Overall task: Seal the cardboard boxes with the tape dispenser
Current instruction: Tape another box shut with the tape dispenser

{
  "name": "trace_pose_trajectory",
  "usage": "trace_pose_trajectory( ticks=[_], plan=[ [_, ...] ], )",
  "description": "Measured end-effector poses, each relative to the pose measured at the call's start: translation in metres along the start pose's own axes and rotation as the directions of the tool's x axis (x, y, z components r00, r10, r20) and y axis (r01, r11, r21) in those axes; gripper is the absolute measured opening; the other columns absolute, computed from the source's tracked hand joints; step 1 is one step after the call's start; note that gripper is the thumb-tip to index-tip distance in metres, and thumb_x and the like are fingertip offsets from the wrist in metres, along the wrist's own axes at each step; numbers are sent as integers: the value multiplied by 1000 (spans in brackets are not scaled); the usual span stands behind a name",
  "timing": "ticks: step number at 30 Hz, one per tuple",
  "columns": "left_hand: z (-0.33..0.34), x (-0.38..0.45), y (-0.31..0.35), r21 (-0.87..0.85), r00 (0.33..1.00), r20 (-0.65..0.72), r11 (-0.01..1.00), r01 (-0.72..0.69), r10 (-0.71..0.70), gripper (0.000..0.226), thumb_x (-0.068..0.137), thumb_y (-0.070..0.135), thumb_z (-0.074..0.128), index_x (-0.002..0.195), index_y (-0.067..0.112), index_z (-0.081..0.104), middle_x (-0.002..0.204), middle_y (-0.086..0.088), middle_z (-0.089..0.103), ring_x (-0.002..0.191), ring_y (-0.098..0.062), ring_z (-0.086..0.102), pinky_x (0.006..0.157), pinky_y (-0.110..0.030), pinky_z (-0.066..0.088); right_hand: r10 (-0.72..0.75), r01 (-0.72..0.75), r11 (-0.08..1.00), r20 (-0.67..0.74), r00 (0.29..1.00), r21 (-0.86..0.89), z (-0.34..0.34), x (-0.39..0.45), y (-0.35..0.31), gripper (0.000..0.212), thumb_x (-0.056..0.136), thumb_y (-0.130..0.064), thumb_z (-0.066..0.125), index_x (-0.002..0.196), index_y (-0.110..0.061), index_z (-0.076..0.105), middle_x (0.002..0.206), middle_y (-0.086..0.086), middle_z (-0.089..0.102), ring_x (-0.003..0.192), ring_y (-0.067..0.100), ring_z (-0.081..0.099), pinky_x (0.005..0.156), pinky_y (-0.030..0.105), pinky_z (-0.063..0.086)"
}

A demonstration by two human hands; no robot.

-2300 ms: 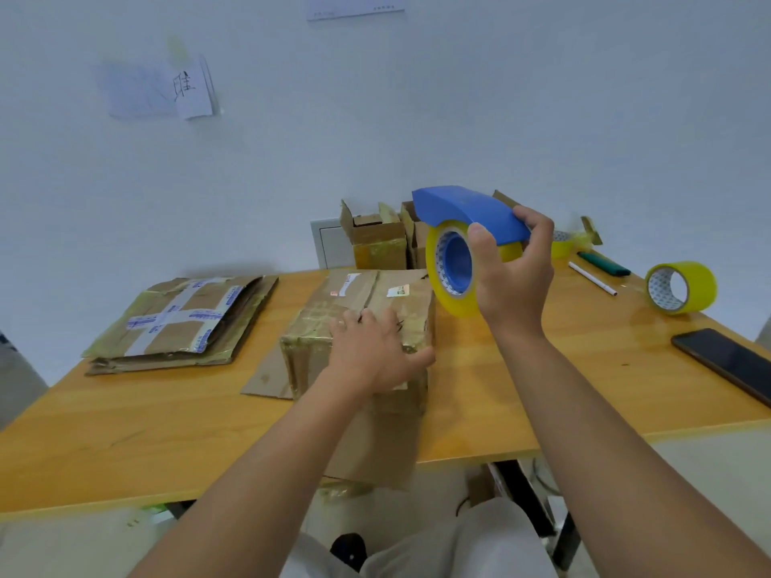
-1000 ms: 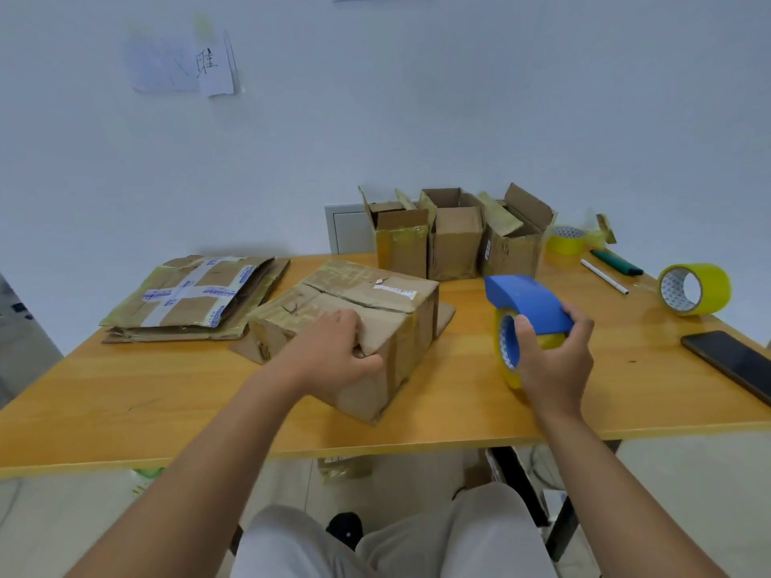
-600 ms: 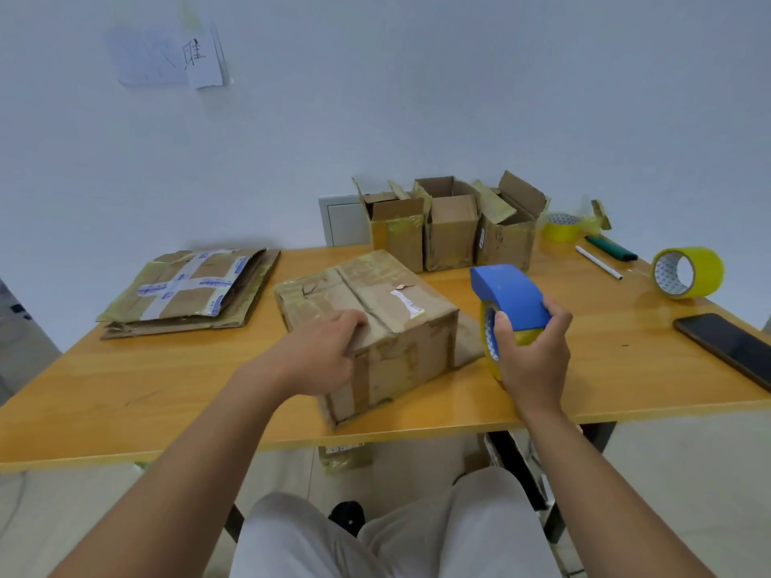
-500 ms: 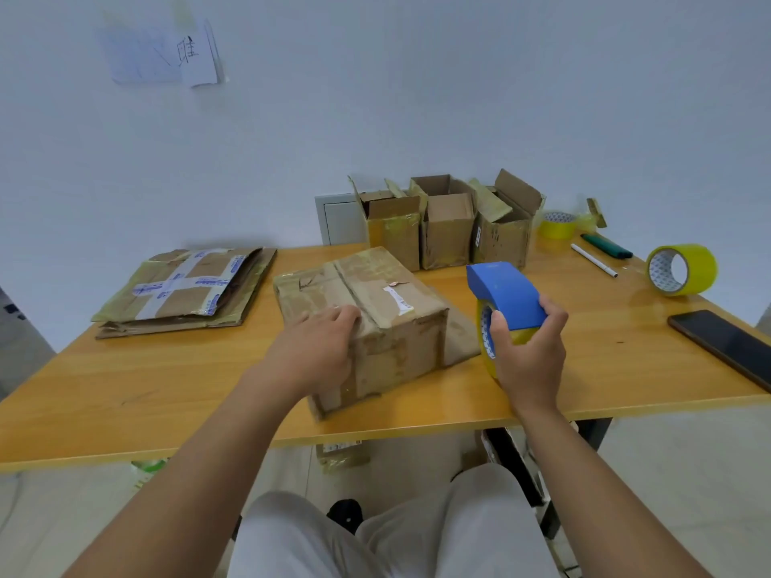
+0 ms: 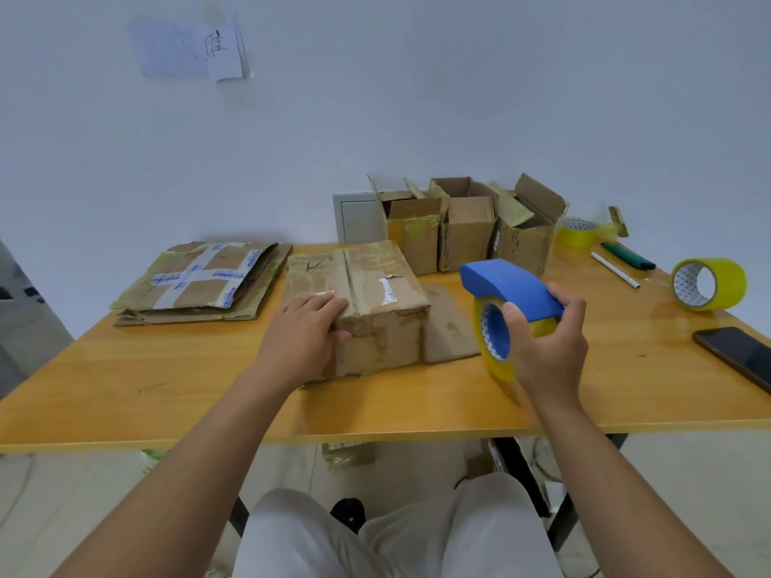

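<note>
Left hand (image 5: 301, 332) lies flat, fingers straight; right hand (image 5: 547, 345) curled, gripping.

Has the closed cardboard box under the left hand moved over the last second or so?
Yes. The closed box has turned on the table: its top seam, earlier skewed, now points roughly toward the three open boxes.

Just 1 head-worn view, looking forward and down across the wooden table (image 5: 125, 394) toward the wall (image 5: 417, 98), close above both forearms.
</note>
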State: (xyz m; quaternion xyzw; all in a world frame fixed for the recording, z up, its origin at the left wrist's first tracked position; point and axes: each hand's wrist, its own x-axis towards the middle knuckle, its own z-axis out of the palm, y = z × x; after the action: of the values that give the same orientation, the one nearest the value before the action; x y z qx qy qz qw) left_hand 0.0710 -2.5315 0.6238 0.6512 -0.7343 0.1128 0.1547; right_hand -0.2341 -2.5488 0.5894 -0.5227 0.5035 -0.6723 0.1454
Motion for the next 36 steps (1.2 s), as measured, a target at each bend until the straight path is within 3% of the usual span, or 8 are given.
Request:
trace_pose_trajectory(
  ticks=[5, 11, 15, 24, 30, 32, 34, 36],
  plan=[
    [-17, -17, -23, -18, 998, 58, 1000, -16, 17, 50, 96, 40, 58, 144, 31, 45, 153, 6, 42, 141, -21, 36, 110, -43, 34, -85, 70, 979, 75, 994, 191, 9, 3, -50, 52, 77, -52, 66, 122, -32, 48, 105, -45, 50, 98, -11, 55, 73, 9, 45],
    [-23, -32, -48, -79, 995, 94, 996, -35, 42, 56, 95, 44, 59, 147, 33, 41, 157, 10, 35, 143, -16, 31, 114, -39, 30, -168, 65, 938, 285, 944, 340, 56, -1, -112, 41, 75, -52, 66, 112, -43, 51, 105, -31, 55, 98, -5, 57, 76, 11, 47],
    [-19, -35, -46, -121, 999, 34, 993, -9, 14, 65, 91, 68, 43, 144, 30, 48, 154, 10, 40, 141, -15, 36, 111, -38, 32, -192, 57, 941, 385, 903, 335, 99, -13, -126, 43, 74, -55, 66, 113, -44, 51, 105, -29, 54, 99, -6, 56, 76, 10, 46],
    [-7, -40, -45, -104, 989, -133, 992, -73, 59, 57, 87, 52, 66, 137, 25, 57, 145, 1, 54, 133, -23, 50, 102, -40, 42, -99, -39, 964, 491, 866, 263, 110, -3, -121, 49, 80, -56, 62, 124, -37, 53, 113, -22, 53, 95, -15, 53, 71, 3, 42],
    [-16, -36, -41, -199, 999, -4, 979, 53, -54, 60, 90, 54, 59, 144, 31, 45, 144, 9, 53, 129, -16, 50, 101, -36, 41, -38, -111, 959, 507, 861, 261, 113, -6, -121, 48, 78, -58, 56, 124, -45, 54, 110, -33, 53, 97, -16, 53, 77, 14, 42],
    [-29, -30, -45, -471, 982, 116, 863, 184, -147, 48, 95, 46, 53, 141, 35, 48, 134, 11, 59, 120, -13, 55, 92, -34, 46, -27, -122, 945, 445, 895, 303, 116, -8, -119, 42, 77, -54, 56, 118, -44, 57, 107, -32, 55, 97, -13, 55, 79, 16, 43],
    [-43, -25, -47, -771, 947, 204, 555, 312, -249, 36, 100, 38, 41, 131, 36, 57, 124, 14, 65, 117, -9, 57, 90, -29, 44, -20, -141, 922, 408, 913, 360, 116, -6, -117, 39, 74, -50, 59, 112, -41, 60, 110, -24, 58, 96, -8, 58, 79, 18, 45],
    [-54, -19, -49, -875, 898, 272, 299, 380, -345, 37, 102, 36, 34, 121, 29, 65, 110, 13, 72, 113, -9, 61, 89, -28, 43, -48, -136, 902, 409, 911, 409, 115, -2, -116, 40, 72, -48, 61, 111, -37, 63, 110, -18, 60, 94, -6, 60, 76, 15, 48]
  ],
)
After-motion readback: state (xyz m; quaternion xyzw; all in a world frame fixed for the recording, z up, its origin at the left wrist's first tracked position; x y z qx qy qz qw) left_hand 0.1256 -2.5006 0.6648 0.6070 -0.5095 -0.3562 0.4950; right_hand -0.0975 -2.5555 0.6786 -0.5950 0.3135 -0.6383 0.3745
